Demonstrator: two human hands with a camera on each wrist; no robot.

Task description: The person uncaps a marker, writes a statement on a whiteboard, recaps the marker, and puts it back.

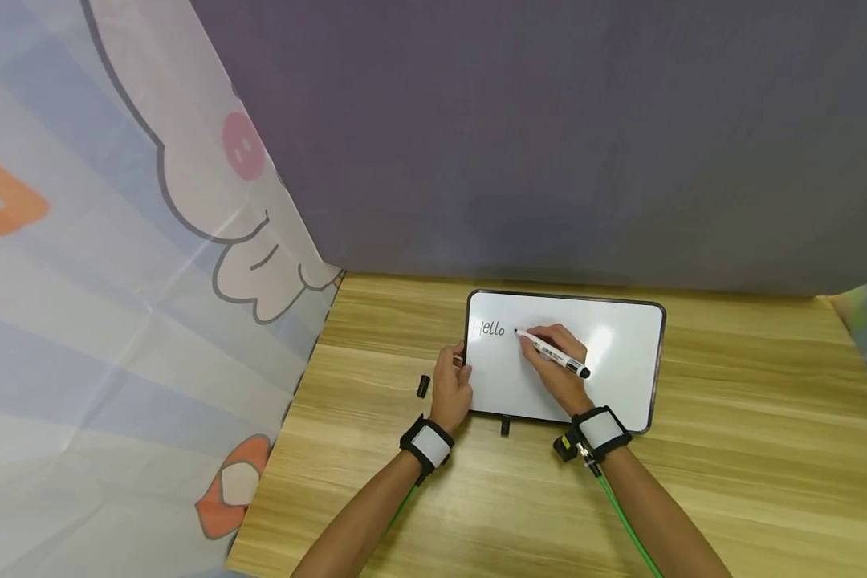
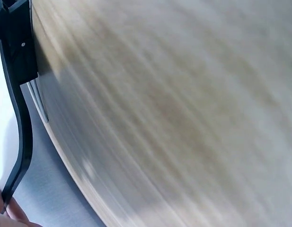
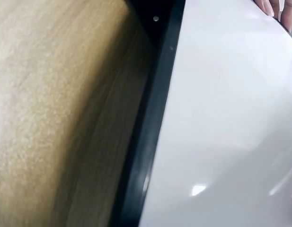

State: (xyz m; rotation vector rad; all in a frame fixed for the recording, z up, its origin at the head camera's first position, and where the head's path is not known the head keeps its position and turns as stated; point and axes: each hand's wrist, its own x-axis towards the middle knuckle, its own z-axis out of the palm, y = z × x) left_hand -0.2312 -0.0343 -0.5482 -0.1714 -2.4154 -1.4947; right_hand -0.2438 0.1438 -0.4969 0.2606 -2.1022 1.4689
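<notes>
A small whiteboard (image 1: pixel 624 361) with a black frame stands on the wooden table. My left hand (image 1: pixel 449 392) grips its left edge, thumb at the front; in the left wrist view its fingertips (image 2: pixel 15 213) meet the black frame (image 2: pixel 24 137). Between the thumb and fingers of my right hand (image 1: pixel 562 377) is a white marker (image 1: pixel 552 352) with a black end, its uncapped tip right at the board's surface. Black handwriting (image 1: pixel 492 329), with "ello" after an upright stroke, lies left of the tip. The right wrist view shows the board's white face (image 3: pixel 221 118) and lower frame.
A black marker cap (image 1: pixel 422 386) lies on the table (image 1: pixel 751 449) left of the board. A black foot (image 1: pixel 505 425) juts out below the board's lower edge. Behind rises a grey panel (image 1: pixel 549 144); a printed cloth (image 1: pixel 116 337) hangs at the left. Green cables trail from both wrists.
</notes>
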